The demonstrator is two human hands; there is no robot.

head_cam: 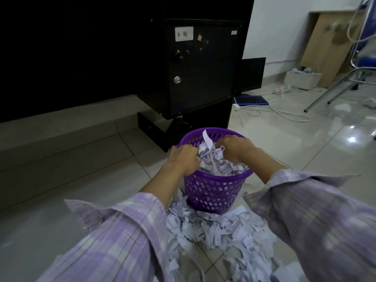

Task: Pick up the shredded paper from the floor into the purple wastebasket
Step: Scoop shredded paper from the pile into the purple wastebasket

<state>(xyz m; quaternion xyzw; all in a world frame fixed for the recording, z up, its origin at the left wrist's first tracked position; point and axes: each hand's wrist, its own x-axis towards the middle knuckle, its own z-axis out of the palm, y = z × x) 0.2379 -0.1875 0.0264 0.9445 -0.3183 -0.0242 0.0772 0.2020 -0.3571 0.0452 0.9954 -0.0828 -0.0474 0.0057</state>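
Head | left hand [184, 158], right hand [236, 148]: each grip seemingly clutching shredded paper [215, 165] | inside purple wastebasket [211, 192]

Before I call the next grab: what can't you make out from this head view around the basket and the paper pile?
- Head view: fingertips of left hand and right hand are buried in the shredded paper.
- How full the purple wastebasket is underneath: paper covers it.
- Floor pile: sleeves hide its sides, the bottom edge cuts it off.
- Print on the shreds: too small.
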